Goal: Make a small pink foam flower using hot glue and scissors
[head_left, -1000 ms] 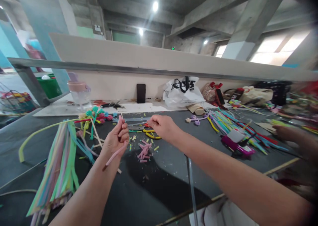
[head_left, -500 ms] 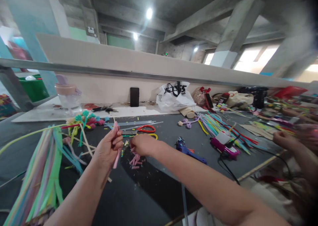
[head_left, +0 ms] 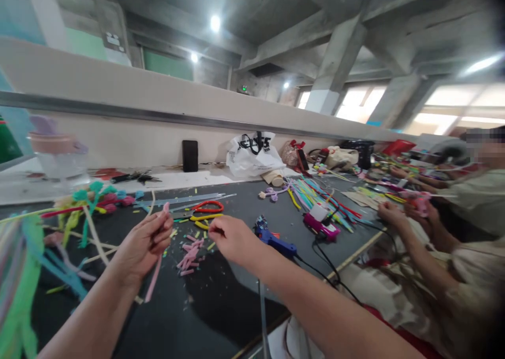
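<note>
Left hand (head_left: 142,246): closed round pink chenille stem (head_left: 153,281), middle hidden | right hand (head_left: 237,243): loosely curled (any hold: cannot tell)

Craft workshop in a bare concrete building. Diagnostic features: exposed beams (head_left: 292,35) and pillar (head_left: 335,59); a long, dark tabletop (head_left: 169,317) bearing bundled coloured stems (head_left: 310,195), cut pink pieces (head_left: 190,255) and a blue glue gun (head_left: 281,243); co-workers (head_left: 473,196) seated along its right side.
</note>
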Demonstrator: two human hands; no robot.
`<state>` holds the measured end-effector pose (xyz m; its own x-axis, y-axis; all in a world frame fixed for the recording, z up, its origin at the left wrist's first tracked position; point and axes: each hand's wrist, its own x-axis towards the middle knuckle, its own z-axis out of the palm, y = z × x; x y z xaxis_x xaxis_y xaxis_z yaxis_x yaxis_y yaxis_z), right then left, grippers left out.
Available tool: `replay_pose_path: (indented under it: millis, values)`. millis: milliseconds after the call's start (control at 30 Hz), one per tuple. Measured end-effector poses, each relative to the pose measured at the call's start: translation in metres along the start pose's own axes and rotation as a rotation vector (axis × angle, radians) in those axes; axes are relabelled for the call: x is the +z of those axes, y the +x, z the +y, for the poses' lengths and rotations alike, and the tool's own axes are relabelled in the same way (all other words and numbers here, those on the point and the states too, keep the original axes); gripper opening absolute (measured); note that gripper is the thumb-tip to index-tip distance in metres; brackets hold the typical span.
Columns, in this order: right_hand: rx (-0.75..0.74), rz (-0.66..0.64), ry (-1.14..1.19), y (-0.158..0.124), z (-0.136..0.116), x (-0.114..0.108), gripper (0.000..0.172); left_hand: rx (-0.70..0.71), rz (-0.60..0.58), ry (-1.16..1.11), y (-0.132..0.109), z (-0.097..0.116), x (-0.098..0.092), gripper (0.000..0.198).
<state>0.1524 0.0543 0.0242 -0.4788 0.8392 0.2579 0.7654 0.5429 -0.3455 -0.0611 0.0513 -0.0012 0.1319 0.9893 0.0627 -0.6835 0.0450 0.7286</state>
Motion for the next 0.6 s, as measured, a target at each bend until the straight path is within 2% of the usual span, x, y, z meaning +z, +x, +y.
replay_pose_path:
  millis: [67,133,233,333,433,600]
  values:
    - [0.078,0.032,-0.032,-0.02,0.015,-0.014,0.015,0.001,-0.029,0.034,-0.001,-0.002,0.002,0.009]
    - [0.326,0.084,-0.112,-0.038,0.036,-0.029,0.023,-0.026,-0.04,0.047,-0.003,-0.004,0.005,0.008]
    - [0.539,0.086,-0.181,-0.057,0.07,-0.044,0.035,-0.049,-0.037,0.065,-0.006,-0.006,0.011,0.007]
    - [0.596,0.007,-0.18,-0.064,0.087,-0.043,0.041,-0.071,-0.037,0.108,-0.007,-0.009,0.014,0.009]
    - [0.589,-0.036,-0.161,-0.066,0.088,-0.035,0.048,-0.108,-0.023,0.156,-0.006,-0.012,0.014,0.012]
    - [0.66,0.03,-0.186,-0.066,0.087,-0.022,0.046,-0.142,0.01,0.18,-0.003,-0.016,0.014,0.014]
